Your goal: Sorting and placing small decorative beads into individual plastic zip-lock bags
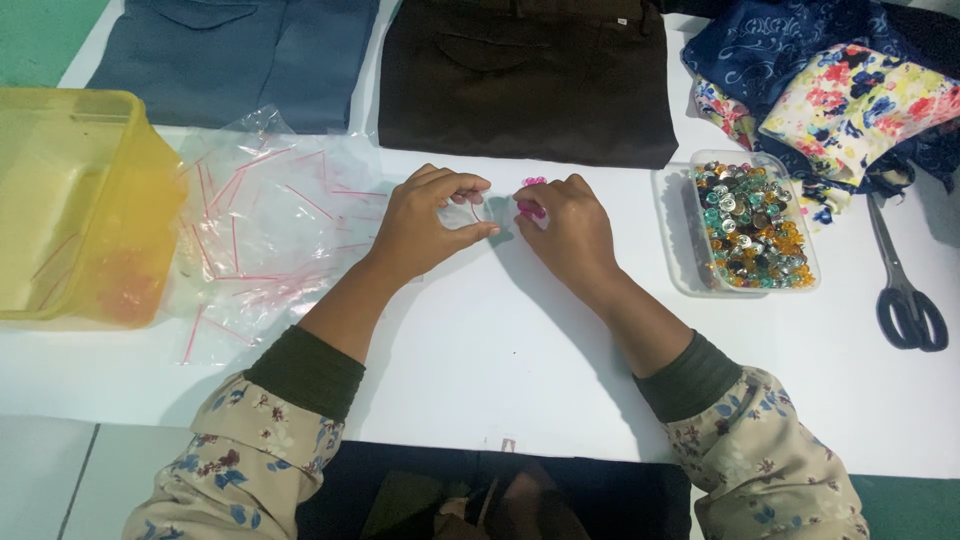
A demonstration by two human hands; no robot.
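My left hand (430, 222) and my right hand (565, 228) meet over the middle of the white table (500, 350). Between their fingertips they pinch a small clear plastic bag (478, 212). My right hand's fingers also hold small pink pieces (531, 207) at the bag's right end; one more pink piece (533, 181) shows just above the hand. What is inside the bag is too small to tell.
A pile of clear zip bags with red strips (265, 225) lies to the left, beside a yellow plastic box (75, 200). A clear tray of mixed coloured buttons (752, 222) and scissors (905, 290) lie right. Folded blue, dark brown and floral fabrics line the back.
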